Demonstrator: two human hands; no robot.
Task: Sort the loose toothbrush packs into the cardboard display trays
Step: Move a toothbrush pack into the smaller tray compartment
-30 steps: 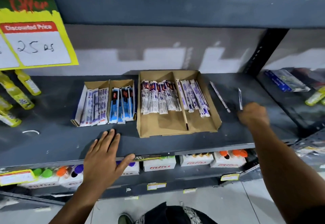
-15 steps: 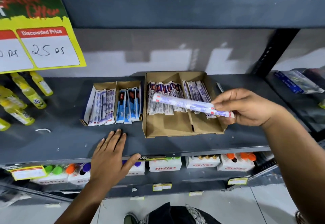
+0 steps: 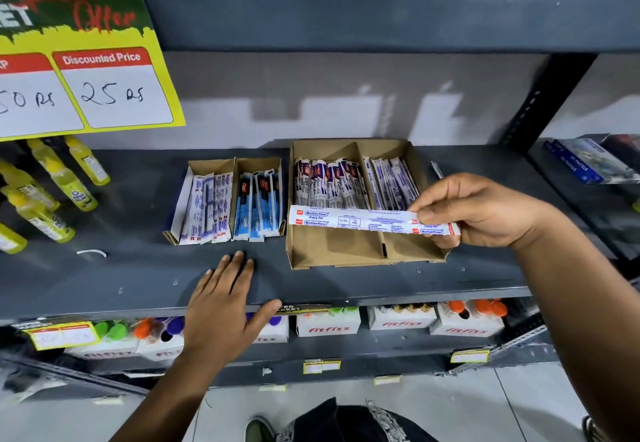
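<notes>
Pack [image 3: 367,221], long, thin and white, lies crosswise above the big tray [image 3: 349,251], pinched at its 3 o'clock end by the right hand [image 3: 481,213]. It looks light and bendy, its wrapper likely slick; a hold nearer mid-length would steady it. At 8 o'clock, the left hand [image 3: 225,306] lies flat and empty on the shelf [image 3: 104,278]; the small tray [image 3: 225,199] sits at 9.

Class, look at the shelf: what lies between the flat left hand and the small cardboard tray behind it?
In the head view, only bare grey shelf separates the left hand from the small cardboard tray; its fingertips stop short of the tray.
</notes>
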